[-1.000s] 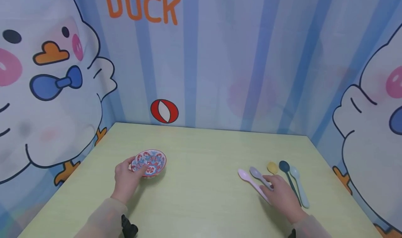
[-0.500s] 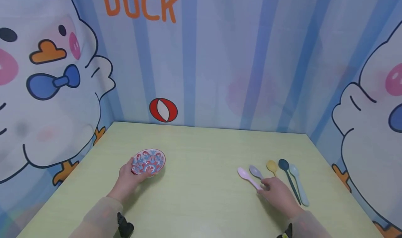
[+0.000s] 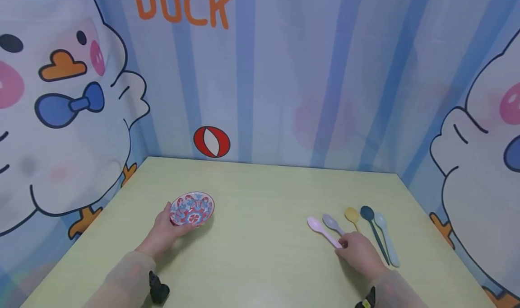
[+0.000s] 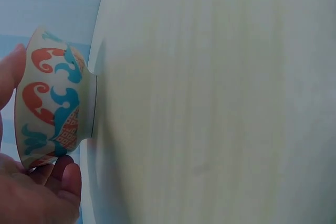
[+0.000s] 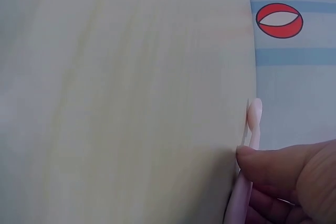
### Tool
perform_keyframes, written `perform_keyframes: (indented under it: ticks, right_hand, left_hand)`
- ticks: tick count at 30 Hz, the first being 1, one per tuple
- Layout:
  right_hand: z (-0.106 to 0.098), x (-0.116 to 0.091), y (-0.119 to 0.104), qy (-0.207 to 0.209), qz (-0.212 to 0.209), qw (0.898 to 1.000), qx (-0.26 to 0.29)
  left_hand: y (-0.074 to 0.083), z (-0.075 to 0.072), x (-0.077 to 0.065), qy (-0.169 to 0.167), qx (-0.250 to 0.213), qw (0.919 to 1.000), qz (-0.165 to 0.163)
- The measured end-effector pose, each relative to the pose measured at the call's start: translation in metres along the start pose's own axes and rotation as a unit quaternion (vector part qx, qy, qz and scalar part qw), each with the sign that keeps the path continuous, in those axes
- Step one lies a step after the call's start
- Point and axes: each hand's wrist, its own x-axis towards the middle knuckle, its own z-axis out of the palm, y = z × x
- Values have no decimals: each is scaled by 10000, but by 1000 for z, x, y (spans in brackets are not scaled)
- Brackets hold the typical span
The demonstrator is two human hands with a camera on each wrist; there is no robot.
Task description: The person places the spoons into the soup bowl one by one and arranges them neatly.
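Observation:
A small bowl (image 3: 192, 207) with a red and blue pattern is in my left hand (image 3: 164, 234), thumb along the near rim and fingers round the left side. The left wrist view shows the bowl's outside (image 4: 52, 95) and its foot close to the tabletop. With thumb and fingers, my right hand (image 3: 361, 254) pinches the handle of a pink spoon (image 3: 316, 225); the handle's end is hidden by the hand. In the right wrist view the thumb lies across the pink handle (image 5: 240, 200). A lilac spoon (image 3: 331, 222) lies just beyond the fingers, its handle partly covered.
Right of the lilac spoon lie a yellow spoon (image 3: 352, 215), a dark teal spoon (image 3: 367, 213) and a pale blue spoon (image 3: 387, 242), close together. The pale yellow table (image 3: 260, 235) ends at a striped cloth backdrop (image 3: 276, 73) printed with ducks.
My left thumb has moved from inside the bowl to its near rim. My right fingers have drawn in from over the lilac spoon onto the pink handle, uncovering more of the yellow spoon.

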Motion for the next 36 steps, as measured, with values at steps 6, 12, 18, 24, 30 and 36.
perform_keyframes:
  ticks: [6,12,18,24,30,36]
  right_hand:
    - [-1,-1,-2,-9,-39,10000,-2]
    - [-3,-1,-4,-75,12,10000,4]
    - [-2,0,-4,-115,38,9999,53]
    - [-1,0,-4,-187,129,9995,241]
    - [1,0,-2,-406,469,9957,692]
    - [0,0,-1,-507,742,9869,1339]
  left_hand:
    - [2,2,-1,-3,64,9999,82]
    - [6,11,-1,-73,32,9999,152]
    - [11,20,-2,-100,-54,9996,241]
    - [18,29,-4,-125,-40,9990,420]
    - [25,38,-8,-239,-52,9980,575]
    - [30,47,-10,-304,-38,9972,688]
